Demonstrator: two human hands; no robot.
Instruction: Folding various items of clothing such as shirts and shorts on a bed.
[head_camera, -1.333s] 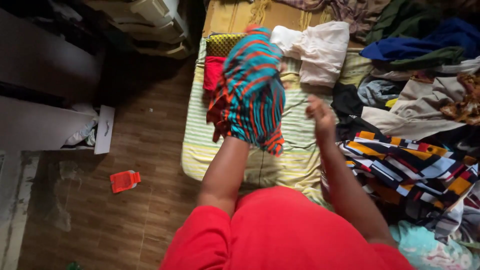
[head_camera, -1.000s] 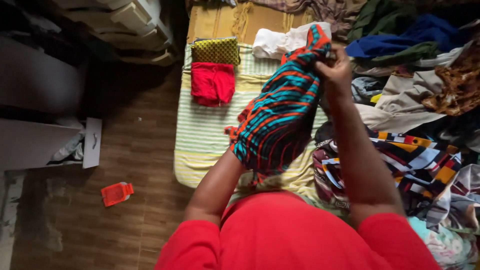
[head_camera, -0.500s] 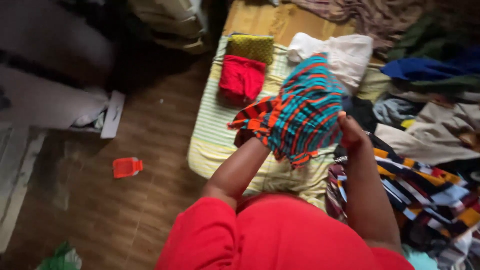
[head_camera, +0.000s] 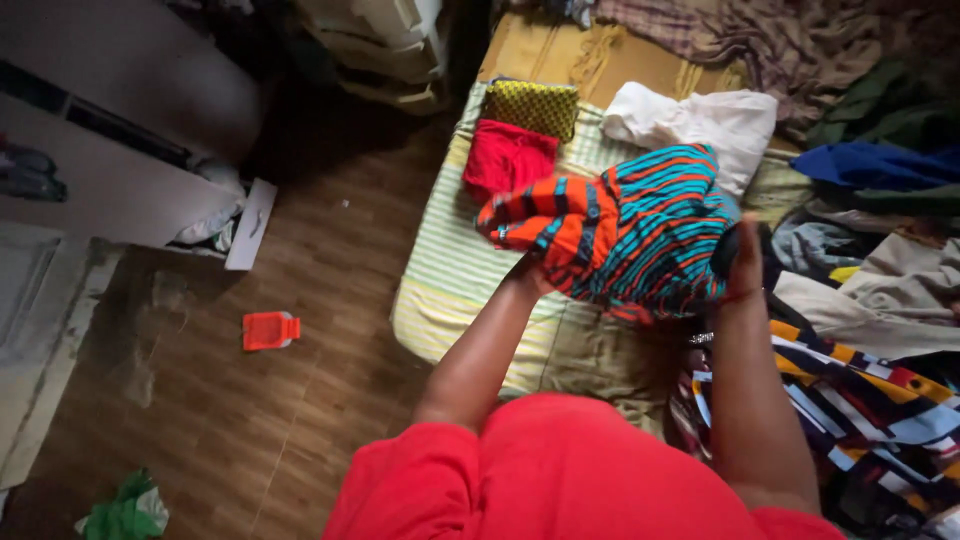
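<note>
Striped teal-and-orange garment was held above the bed, bunched between both hands. Left hand was buried under the cloth's orange end, fingers hidden, so its grip could not be told; right hand was closed on the teal edge at 3 o'clock of the bundle. Folded red piece and yellow patterned piece lay at 11 o'clock, white cloth at 12, loose pile at 3. Judged mid-fold; the next move would likely call for flattening and halving the garment.
</note>
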